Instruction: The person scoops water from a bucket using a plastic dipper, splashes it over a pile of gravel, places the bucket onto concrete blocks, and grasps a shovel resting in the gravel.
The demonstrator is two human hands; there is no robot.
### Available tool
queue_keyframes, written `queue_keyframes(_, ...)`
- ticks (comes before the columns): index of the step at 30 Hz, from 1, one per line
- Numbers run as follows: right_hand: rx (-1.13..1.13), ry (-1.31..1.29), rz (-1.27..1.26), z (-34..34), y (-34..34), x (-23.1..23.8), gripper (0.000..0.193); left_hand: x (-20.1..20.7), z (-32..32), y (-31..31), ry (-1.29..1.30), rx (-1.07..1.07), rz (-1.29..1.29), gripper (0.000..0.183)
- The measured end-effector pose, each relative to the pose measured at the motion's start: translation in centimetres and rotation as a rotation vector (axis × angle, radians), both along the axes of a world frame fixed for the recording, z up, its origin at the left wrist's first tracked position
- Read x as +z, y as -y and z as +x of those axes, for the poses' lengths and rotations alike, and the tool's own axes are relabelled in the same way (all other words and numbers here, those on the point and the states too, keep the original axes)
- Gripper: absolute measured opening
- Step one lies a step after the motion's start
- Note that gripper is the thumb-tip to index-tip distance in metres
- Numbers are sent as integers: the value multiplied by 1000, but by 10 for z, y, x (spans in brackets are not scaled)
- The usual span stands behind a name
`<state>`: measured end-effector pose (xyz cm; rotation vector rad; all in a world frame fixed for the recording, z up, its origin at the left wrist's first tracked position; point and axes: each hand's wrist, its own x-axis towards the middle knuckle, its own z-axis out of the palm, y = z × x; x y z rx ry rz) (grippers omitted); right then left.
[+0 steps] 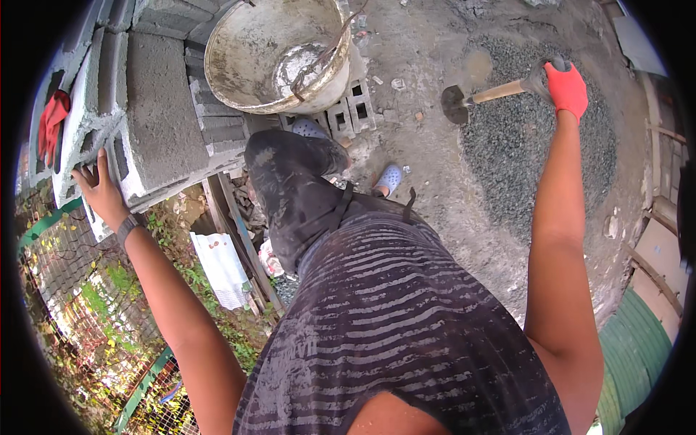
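- Right grip (568,88), in a red glove: closed around the end of the shovel's handle.
- Shovel (500,92): runs leftward from the right grip, wooden shaft first, then a dark blade at the gravel's left edge — whether it touches the ground, I cannot tell.
- Gravel (536,174): a grey heap spread below and around the right grip.
- Left grip (101,190), bare: wide, fingers spread against the end of the stacked blocks, holding nothing.
- Band (127,228): dark, on the wrist just behind the left grip.
- Blocks (163,109): grey, hollow, stacked under the left grip and extending ahead and to its right.
- Spare glove (52,123): red, just ahead and left of the left grip.
- Bucket (246,43): large, pale, stained inside; between the two grips — nearer the left.
- Sack (219,268): white, behind and right of the left grip.
- Clog (389,179): pale blue, on a foot, between the grips.
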<state>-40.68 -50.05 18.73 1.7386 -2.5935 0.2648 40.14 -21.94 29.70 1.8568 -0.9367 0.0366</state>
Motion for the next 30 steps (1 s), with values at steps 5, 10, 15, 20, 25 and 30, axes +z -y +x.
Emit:
queue_keyframes(5,-34,10,4,-19,-12,-2,55,-1,-1,3,13,20,8,102)
queue_keyframes(10,-64,-4,-8,-29,-21,-2,54,-2,1,2,13,2,7,103)
queue_keyframes(15,-69,-27,-23,-34,-25,-2,54,-2,4,0,19,7,-2,101)
queue_keyframes(20,-80,-23,-12,-34,-26,-1,55,-2,1,1,15,2,0,100)
queue_keyframes(25,-72,-22,-8,-36,-25,-3,57,-3,3,1,42,13,8,100)
queue_keyframes(30,-69,-46,-43,-30,-27,-2,57,-2,0,1,36,16,-1,97)
